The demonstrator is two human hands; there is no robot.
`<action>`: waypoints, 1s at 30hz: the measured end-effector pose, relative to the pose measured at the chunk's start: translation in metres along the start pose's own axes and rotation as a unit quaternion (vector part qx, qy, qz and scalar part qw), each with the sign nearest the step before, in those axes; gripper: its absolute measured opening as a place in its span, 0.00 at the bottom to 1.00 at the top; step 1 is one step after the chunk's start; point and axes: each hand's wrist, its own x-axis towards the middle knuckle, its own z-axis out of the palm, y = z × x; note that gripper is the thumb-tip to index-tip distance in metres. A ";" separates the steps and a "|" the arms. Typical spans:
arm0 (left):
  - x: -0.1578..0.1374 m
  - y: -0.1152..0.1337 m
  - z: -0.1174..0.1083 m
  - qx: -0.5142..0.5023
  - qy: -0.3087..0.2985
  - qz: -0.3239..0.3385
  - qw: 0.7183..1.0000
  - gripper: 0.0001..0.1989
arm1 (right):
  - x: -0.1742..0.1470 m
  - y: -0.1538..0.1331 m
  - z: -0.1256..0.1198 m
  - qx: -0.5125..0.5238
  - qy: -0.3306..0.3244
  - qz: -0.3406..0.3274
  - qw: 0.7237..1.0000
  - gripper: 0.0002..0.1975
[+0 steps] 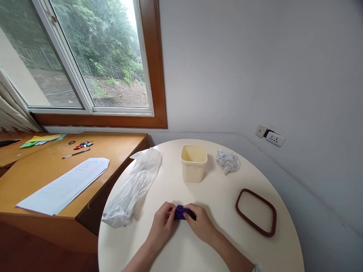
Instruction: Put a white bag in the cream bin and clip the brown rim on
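My fingers (170,212) are clamped from both sides on a crumpled dark purple piece (179,212), held low over the near middle of the round white counter (184,251); whether it rests on the surface I cannot tell. Going from the left, a wooden counter (31,190) stands below the window (93,56) and carries coloured papers (47,139), a pen (76,153), a small cluster with red and blue parts (84,144) and long white sheets (70,183). On the round counter, a white plastic bag (138,185) lies stretched along the left edge. Next comes my left hand (163,219), thumb and fingertips pinching the purple piece's left end, then my right hand (199,220), its thumb and fingers gripping the right end. Just beyond them an open cream tub (194,170) stands upright. Right of the tub sits a crumpled whitish bundle (227,161), and nearer me, by the right edge, a brown rounded frame (273,221) lies flat. A socket plate (275,138) is on the wall.
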 end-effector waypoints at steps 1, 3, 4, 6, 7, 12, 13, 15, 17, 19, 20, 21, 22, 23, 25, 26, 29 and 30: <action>0.001 -0.001 0.000 -0.002 0.004 -0.006 1.000 0.12 | 0.000 0.001 0.001 0.035 -0.002 0.019 0.999 0.08; 0.001 -0.003 -0.001 -0.002 0.010 -0.015 1.000 0.13 | 0.001 0.004 0.002 0.100 0.005 0.055 0.993 0.09; 0.002 -0.004 -0.001 -0.003 0.011 -0.018 1.000 0.13 | 0.002 0.005 0.003 0.128 0.011 0.070 0.989 0.09; 0.002 -0.005 -0.001 -0.009 0.016 -0.024 1.000 0.13 | 0.003 0.006 0.003 0.176 0.020 0.092 0.980 0.12; 0.002 -0.005 -0.002 -0.014 0.019 -0.028 0.999 0.13 | 0.003 0.006 0.003 0.199 0.022 0.102 0.974 0.13; 0.002 -0.005 -0.002 -0.012 0.035 -0.052 0.998 0.14 | 0.004 -0.002 -0.004 0.328 0.033 0.173 0.928 0.15; 0.002 -0.005 -0.003 -0.003 0.038 -0.050 0.998 0.14 | 0.004 -0.004 -0.006 0.357 0.039 0.189 0.914 0.15; 0.002 -0.005 -0.004 0.012 0.040 -0.046 0.998 0.13 | 0.004 -0.007 -0.011 0.419 0.048 0.215 0.881 0.13; 0.002 -0.005 -0.005 0.018 0.039 -0.044 0.998 0.13 | 0.004 -0.009 -0.015 0.477 0.050 0.239 0.844 0.11; 0.001 -0.004 -0.005 0.019 0.037 -0.042 0.998 0.13 | 0.003 -0.008 -0.018 0.522 0.043 0.269 0.808 0.10; 0.001 -0.003 -0.005 0.020 0.037 -0.040 0.998 0.12 | 0.002 -0.008 -0.018 0.537 0.037 0.284 0.793 0.11; 0.001 -0.002 -0.005 0.022 0.036 -0.039 0.998 0.12 | 0.001 -0.007 -0.019 0.548 0.032 0.295 0.782 0.11; 0.001 -0.001 -0.006 0.025 0.035 -0.038 0.998 0.12 | 0.000 -0.006 -0.020 0.555 0.028 0.300 0.776 0.11; 0.001 0.001 -0.006 0.029 0.034 -0.038 0.998 0.13 | -0.001 -0.005 -0.021 0.559 0.026 0.298 0.774 0.11; 0.000 0.003 -0.007 0.041 0.033 -0.038 0.998 0.13 | -0.001 -0.006 -0.028 0.563 0.030 0.273 0.780 0.11; 0.000 0.004 -0.008 0.046 0.033 -0.037 0.998 0.13 | 0.000 -0.008 -0.034 0.562 0.039 0.256 0.785 0.11; -0.001 0.005 -0.010 0.055 0.036 -0.036 0.997 0.13 | 0.007 -0.024 -0.065 0.536 0.117 0.183 0.816 0.12; -0.001 0.005 -0.010 0.054 0.037 -0.036 0.997 0.13 | 0.011 -0.033 -0.078 0.511 0.158 0.146 0.832 0.14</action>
